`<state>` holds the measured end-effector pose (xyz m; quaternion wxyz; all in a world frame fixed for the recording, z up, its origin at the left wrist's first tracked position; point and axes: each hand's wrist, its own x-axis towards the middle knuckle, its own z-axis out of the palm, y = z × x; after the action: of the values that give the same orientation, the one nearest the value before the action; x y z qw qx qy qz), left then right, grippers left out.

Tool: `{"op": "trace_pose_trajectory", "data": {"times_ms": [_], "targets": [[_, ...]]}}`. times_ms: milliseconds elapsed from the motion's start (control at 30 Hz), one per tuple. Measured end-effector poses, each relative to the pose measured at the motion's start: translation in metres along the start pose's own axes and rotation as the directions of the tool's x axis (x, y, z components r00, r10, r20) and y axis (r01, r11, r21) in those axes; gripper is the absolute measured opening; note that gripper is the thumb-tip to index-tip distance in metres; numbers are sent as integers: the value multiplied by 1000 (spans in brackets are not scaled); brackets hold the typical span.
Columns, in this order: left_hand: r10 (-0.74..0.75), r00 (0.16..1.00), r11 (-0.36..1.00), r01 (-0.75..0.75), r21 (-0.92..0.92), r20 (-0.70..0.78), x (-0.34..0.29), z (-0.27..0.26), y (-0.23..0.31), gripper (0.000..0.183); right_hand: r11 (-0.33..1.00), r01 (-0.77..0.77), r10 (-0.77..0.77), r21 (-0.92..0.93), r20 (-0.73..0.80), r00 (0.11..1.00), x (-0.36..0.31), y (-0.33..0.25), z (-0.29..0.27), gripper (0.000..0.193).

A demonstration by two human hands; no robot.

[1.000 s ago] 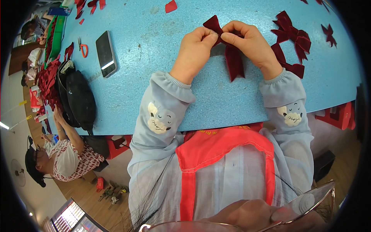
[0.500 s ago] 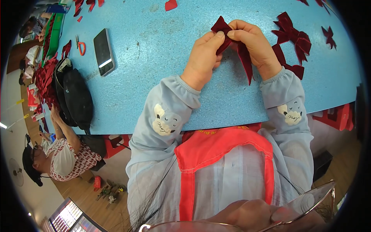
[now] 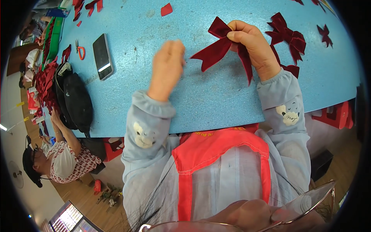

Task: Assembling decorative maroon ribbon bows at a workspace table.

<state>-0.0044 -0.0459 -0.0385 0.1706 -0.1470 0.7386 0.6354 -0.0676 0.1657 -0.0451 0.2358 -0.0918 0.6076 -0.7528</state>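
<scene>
Your right hand (image 3: 251,44) pinches the dark red velvet bow (image 3: 224,48) at its knot, thumb and fingers closed on the middle where the loops and tails meet. The bow is up off the blue worktop (image 3: 216,100), held just above it near the far middle. One loop stands up and to the left of your grip; one tail fans down and left toward your other hand, and a longer tail hangs down beneath your right hand, so the bow's long line runs from upper left to lower right.

Your left hand (image 3: 167,67) holds nothing. It floats above the worktop with its fingers loosely curled and blurred; I can't tell just how far apart they are. The bow lies to its right and a little farther from you, the near tail tip close to your left fingers but not touching. The right hand is plainly the nearer one, being already on the bow.

Finished bows (image 3: 288,34) of the same red lie just beyond your right wrist. To your left sit a phone (image 3: 102,56), small orange-handled scissors (image 3: 80,50) and a black bag (image 3: 75,100) at the worktop's edge; whether anything is inside the bag cannot be seen.
</scene>
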Motion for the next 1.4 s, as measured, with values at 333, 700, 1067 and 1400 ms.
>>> {"op": "trace_pose_trajectory", "data": {"times_ms": [333, 700, 1067, 1400], "targets": [[266, 951, 964, -265, -26, 158, 13, 17, 13, 27, 982, 88, -72, -168, 98, 993, -3, 1, 11, 13], [390, 916, 847, -397, -353, -94, 5, -3, 6, 31, 995, -25, 26, -98, 7, 1000, -3, 8, 7, 26], [209, 974, 934, -172, -312, 91, 22, 16, 9, 18, 999, 41, -40, -27, 12, 999, 0, 11, 16, 13], [340, 932, 868, -362, -341, -123, 16, 34, 0, 13, 969, -236, 233, -75, -41, 972, 1, 7, 19, 14]]}}
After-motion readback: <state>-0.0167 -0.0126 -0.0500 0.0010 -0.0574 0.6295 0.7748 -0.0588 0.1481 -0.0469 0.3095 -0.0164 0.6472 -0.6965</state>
